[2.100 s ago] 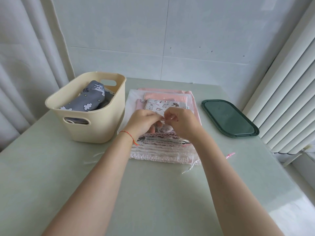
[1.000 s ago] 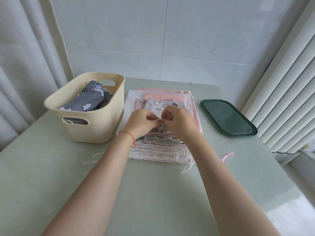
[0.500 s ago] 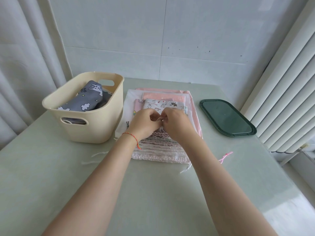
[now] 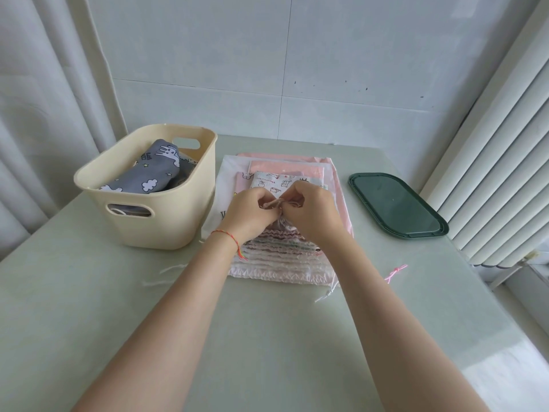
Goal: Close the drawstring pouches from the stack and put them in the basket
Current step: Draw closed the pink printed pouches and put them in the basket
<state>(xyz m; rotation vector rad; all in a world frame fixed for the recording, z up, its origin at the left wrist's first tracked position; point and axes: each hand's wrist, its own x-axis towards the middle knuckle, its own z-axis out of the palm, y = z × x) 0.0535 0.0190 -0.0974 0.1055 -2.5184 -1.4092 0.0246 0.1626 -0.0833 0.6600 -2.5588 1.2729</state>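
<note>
Together, left hand (image 4: 248, 214) and right hand (image 4: 312, 211) pinch cords (image 4: 274, 203) beside basket (image 4: 166, 221).

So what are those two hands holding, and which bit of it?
Both the left hand and the right hand pinch the drawstring cords at the gathered mouth of the top pouch on the stack.
</note>
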